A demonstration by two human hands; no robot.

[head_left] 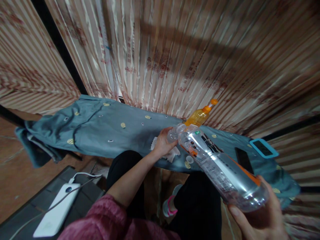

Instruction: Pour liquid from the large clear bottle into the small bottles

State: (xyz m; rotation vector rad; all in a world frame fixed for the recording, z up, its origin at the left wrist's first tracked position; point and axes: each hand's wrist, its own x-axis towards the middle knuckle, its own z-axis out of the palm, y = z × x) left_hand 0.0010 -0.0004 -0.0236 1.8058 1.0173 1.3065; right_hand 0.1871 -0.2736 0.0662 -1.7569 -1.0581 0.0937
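Gripped in my left hand [163, 144]: small clear container [173, 134], near mouth of tilted silver-labelled bottle [221, 165]; right hand [262, 218] clasps base. I'd steady both.

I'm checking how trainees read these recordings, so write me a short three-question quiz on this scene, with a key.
1. Which of the person's hands holds the silver-labelled bottle near its base?
2. True or false: the white device with a cable plugged in lies on the patterned cloth.
3. What colour is the rim of the flat device farthest to the picture's right on the patterned cloth? A) red B) light blue C) yellow

Key:
1. The right hand.
2. False: the white device lies on the dark surface at the picture's lower left.
3. B, light blue.
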